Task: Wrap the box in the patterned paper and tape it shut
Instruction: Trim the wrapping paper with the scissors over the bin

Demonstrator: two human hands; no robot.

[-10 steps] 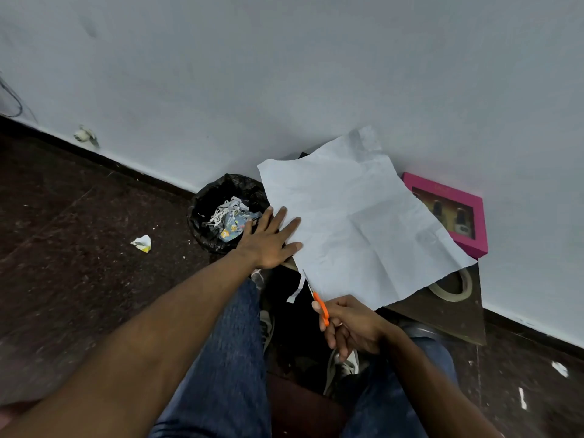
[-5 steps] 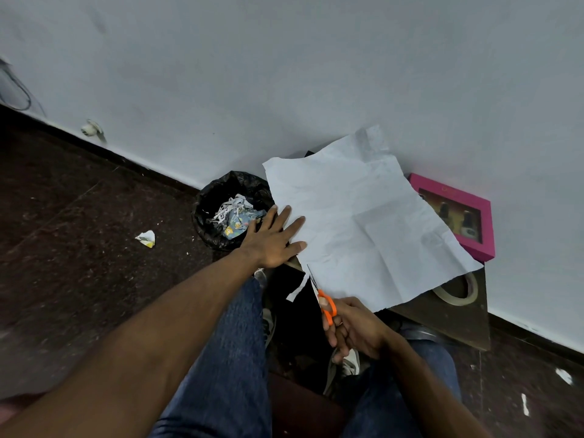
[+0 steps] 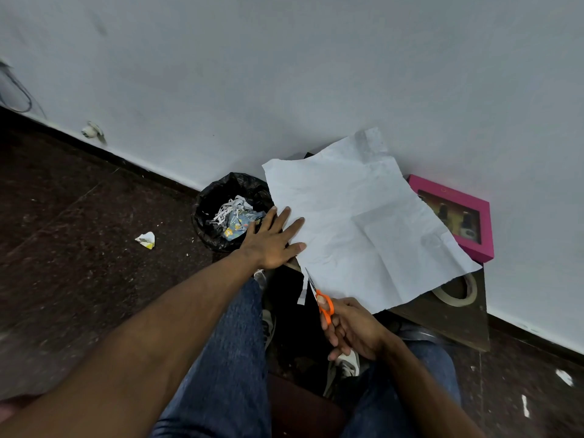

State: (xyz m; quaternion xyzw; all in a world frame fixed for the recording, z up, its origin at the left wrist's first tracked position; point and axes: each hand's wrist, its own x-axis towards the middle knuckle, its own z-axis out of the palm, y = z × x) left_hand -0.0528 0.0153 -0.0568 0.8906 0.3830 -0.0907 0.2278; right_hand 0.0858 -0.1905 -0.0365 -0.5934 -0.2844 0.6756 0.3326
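A large creased sheet of paper (image 3: 357, 226) lies white side up over a small dark table (image 3: 448, 324). My left hand (image 3: 271, 238) rests flat with straight fingers on the sheet's left edge. My right hand (image 3: 350, 327) grips orange-handled scissors (image 3: 320, 298), whose blades meet the sheet's near-left edge. A thin cut strip (image 3: 302, 290) hangs down beside the blades. A pink box (image 3: 455, 216) with a window lid sits at the table's far right, partly under the paper. A roll of tape (image 3: 458, 292) lies half hidden under the sheet's right corner.
A black-lined waste bin (image 3: 227, 210) holding paper scraps stands on the floor left of the table, against the white wall. A crumpled scrap (image 3: 146, 240) lies on the dark floor farther left. My knees in blue jeans are below the table.
The scissors have moved slightly forward along the paper's near-left edge, and the cut strip hangs a little longer. My left hand stays flat on the sheet.
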